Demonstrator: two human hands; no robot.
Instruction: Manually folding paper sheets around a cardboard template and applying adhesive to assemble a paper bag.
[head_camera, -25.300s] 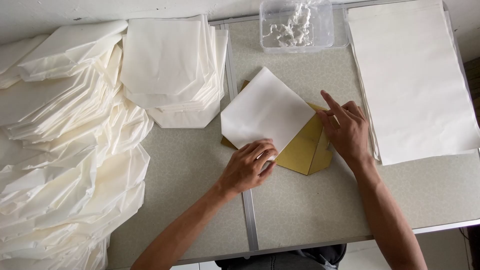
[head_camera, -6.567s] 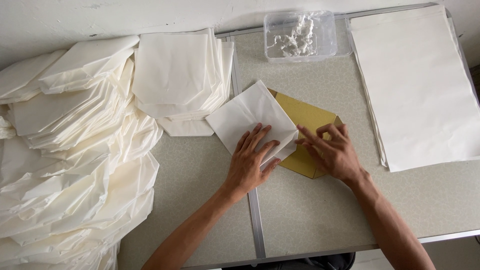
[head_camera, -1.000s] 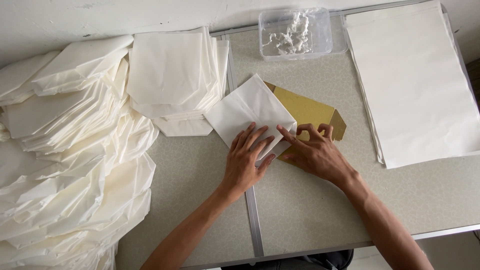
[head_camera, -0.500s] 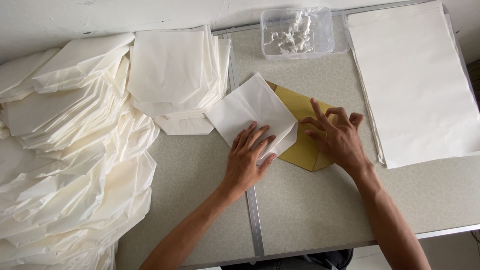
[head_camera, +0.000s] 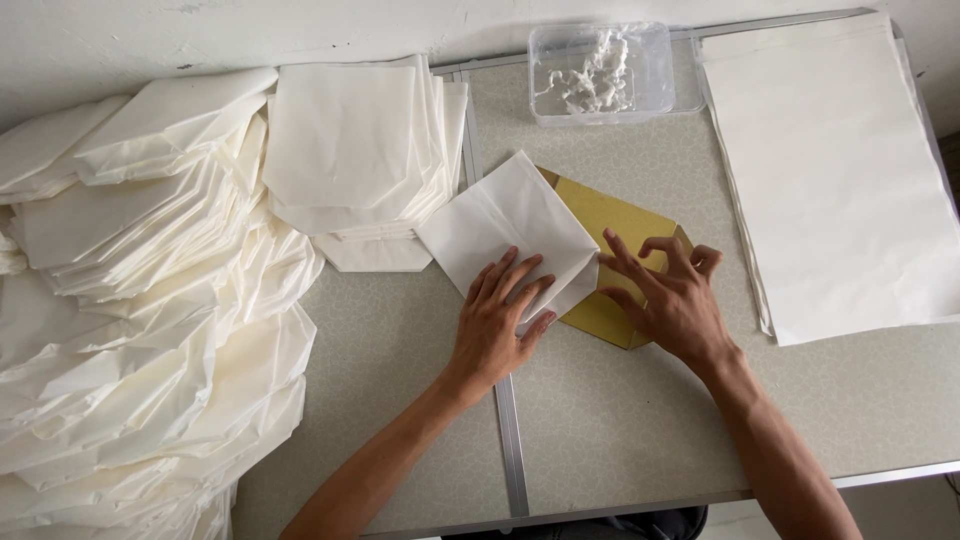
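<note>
A folded white paper sheet (head_camera: 505, 225) lies tilted over a flat gold-coloured template (head_camera: 610, 215) in the middle of the table. My left hand (head_camera: 497, 320) presses flat on the sheet's lower corner, fingers spread. My right hand (head_camera: 670, 295) rests on the gold template beside the sheet's folded right edge, fingers slightly curled, fingertips touching that edge. Neither hand grips anything.
A stack of folded white paper bags (head_camera: 350, 150) sits behind the sheet, and a large heap of them (head_camera: 130, 330) fills the left side. A pile of flat white sheets (head_camera: 840, 170) lies at right. A clear plastic tub of white paste (head_camera: 600, 70) stands at the back. A metal seam (head_camera: 510, 440) divides the grey table.
My right hand has slid left and down along the gold template toward the sheet's folded edge. My left hand has stayed pressing on the sheet.
</note>
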